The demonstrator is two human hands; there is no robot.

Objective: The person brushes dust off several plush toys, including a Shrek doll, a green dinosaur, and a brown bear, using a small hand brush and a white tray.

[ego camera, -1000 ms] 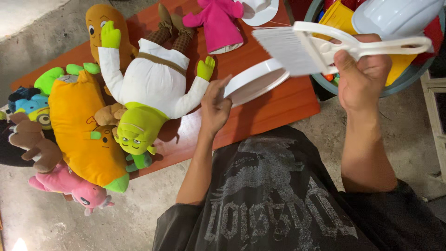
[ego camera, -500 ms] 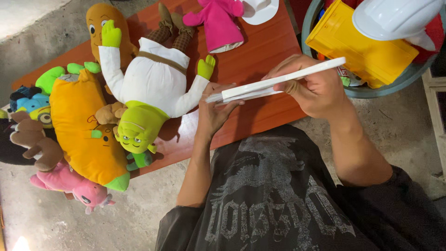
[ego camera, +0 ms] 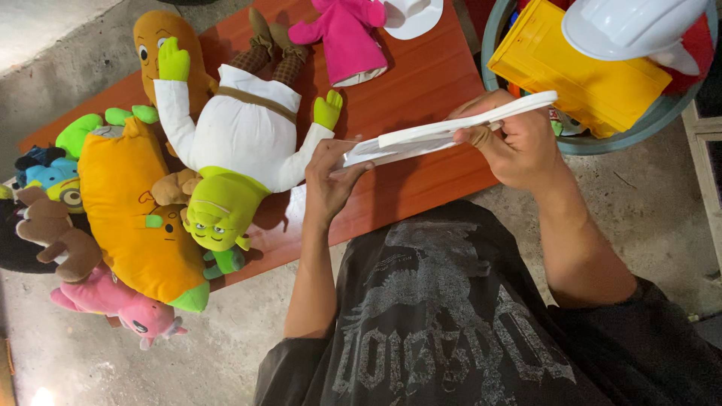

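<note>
a flat white plastic piece [ego camera: 444, 134], seen nearly edge-on, is held level above the orange-red board [ego camera: 429, 75] by both hands. the right hand [ego camera: 519, 146] is closed around its far end, the fingers curled over the upper edge and the thumb tucked beneath. the left hand [ego camera: 329, 184] meets the near end, where the thumb and fingertips are pinched lightly on the tip, the other fingers being loosely bent. whether a second thin sheet is pressed under the piece cannot be told.

on the board, just left of the left hand, a green-faced plush doll [ego camera: 241, 150] in a white shirt is laid on its back, one green hand close to the piece's tip. an orange plush toy [ego camera: 124, 203] is lying beside it, with a pink plush animal [ego camera: 113, 301] and a brown one [ego camera: 49, 229] at the board's edge. a pink hand puppet [ego camera: 346, 34] is seen at the top. to the right, a round tub [ego camera: 647, 120] is filled with a yellow plastic box [ego camera: 579, 64] and a white hard hat [ego camera: 632, 26].
</note>
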